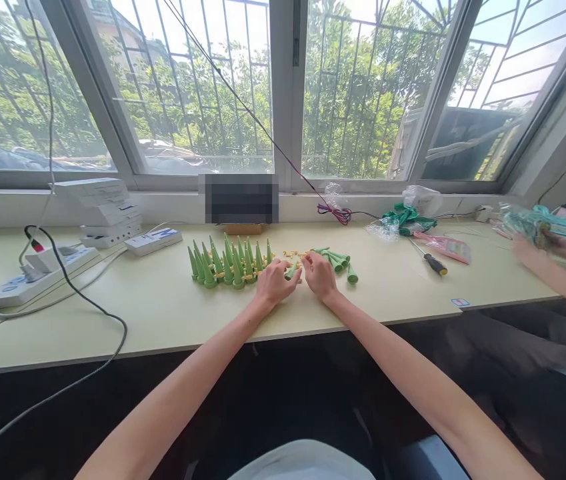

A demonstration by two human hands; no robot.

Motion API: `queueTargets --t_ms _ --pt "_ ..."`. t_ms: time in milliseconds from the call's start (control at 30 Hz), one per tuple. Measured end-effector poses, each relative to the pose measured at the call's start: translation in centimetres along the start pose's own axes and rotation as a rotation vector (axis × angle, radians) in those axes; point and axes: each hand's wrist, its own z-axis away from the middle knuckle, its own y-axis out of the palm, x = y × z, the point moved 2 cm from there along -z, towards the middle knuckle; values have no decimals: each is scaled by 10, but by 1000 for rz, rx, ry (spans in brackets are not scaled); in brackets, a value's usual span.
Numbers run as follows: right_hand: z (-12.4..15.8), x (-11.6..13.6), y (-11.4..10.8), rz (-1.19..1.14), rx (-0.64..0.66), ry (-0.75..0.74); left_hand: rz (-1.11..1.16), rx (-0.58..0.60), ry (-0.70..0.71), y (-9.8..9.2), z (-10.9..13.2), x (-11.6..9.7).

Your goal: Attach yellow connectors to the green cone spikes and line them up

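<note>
One green cone (291,271) in the left hand (273,283), with the right hand (319,273) just beside it.
Head view: the left thumb and fingers are closed round the cone, tilted above the table (393,293); the right fingers are drawn narrowly together, and whether they pinch anything I cannot tell. Left of the hands, upright cones (227,263) stand in rows with yellow pieces (249,277) among them; more such pieces lie just beyond the fingers. Right of the right hand, several loose cones (337,258) lie on their sides. Farther right are a screwdriver (435,265), a pink packet (445,247) and another person's blurred arm (557,277). Far left, a power strip (37,279) lies near stacked boxes (107,215).
</note>
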Motion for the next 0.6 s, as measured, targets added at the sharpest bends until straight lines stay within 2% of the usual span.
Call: queueTargets --t_ms 100,233,400,600 --pt "-1 -1 1 -78 -52 -53 115 -90 51 -4 -1 -4" --pt "0 2 1 -145 -57 -145 252 -153 86 -5 -3 -4" --pt "1 5 1 -190 -28 -239 325 -159 127 1 -5 1" --pt "1 7 -2 -174 22 -206 337 -152 120 0 -5 2"
